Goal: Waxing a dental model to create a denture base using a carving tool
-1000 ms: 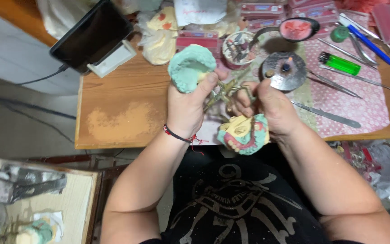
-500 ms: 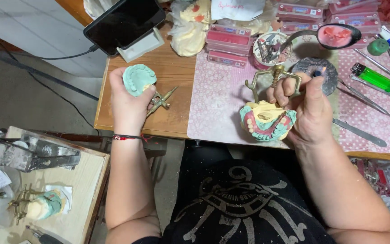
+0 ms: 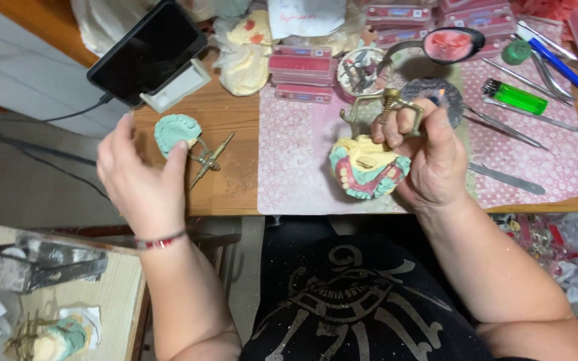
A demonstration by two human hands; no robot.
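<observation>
Here the left hand point(image 3: 143, 175), fingers loosened, rests on the green dental cast point(image 3: 176, 132) on the wooden table point(image 3: 235, 120), apparently mid set-down, while the right hand point(image 3: 429, 150) grips the brass articulator point(image 3: 382, 110) with its mounted model point(image 3: 366, 167), which looks due for two-handed work.

black printed shirt, red bracelet point(image 3: 160, 241), perhaps beaded

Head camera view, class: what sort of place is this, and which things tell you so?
Probably a dental technician's workbench. The right hand holds a tooth model on a brass articulator, the left hand touches a green plaster cast, and metal hand instruments lie nearby.
</observation>
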